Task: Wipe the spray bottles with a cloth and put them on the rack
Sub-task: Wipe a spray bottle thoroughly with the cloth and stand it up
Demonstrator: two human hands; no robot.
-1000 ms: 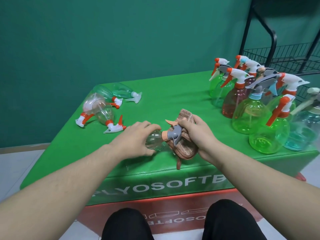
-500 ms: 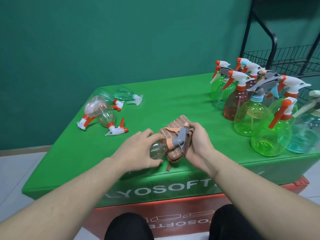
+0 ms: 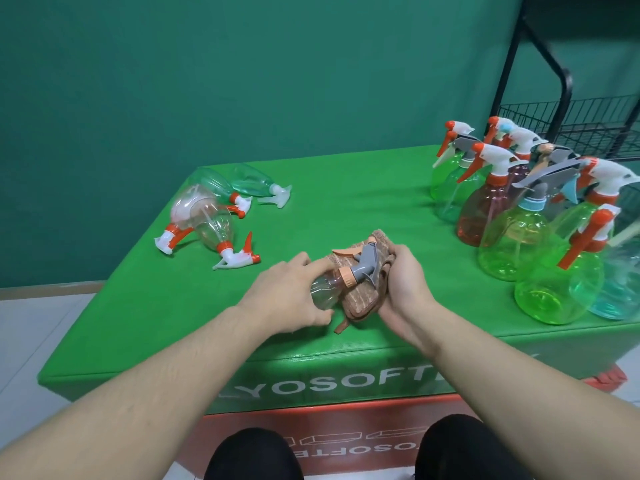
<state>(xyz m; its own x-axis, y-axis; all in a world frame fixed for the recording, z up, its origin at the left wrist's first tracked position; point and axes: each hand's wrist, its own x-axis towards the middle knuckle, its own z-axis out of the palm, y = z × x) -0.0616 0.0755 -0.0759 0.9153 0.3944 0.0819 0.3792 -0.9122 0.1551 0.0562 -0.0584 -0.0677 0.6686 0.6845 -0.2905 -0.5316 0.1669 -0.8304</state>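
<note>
Fingers of my left hand (image 3: 289, 296) grip the clear bottle (image 3: 323, 294) lying low over the green surface (image 3: 346, 188), my right hand (image 3: 403, 289) holds the cloth (image 3: 360, 299) on its sprayer, so I'm wiping; next, the rack (image 3: 588, 129).

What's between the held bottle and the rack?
The upright bottles crowd the table's right side, directly between the held bottle and the rack. It would likely need lifting over them. Left hand grips it.
</note>
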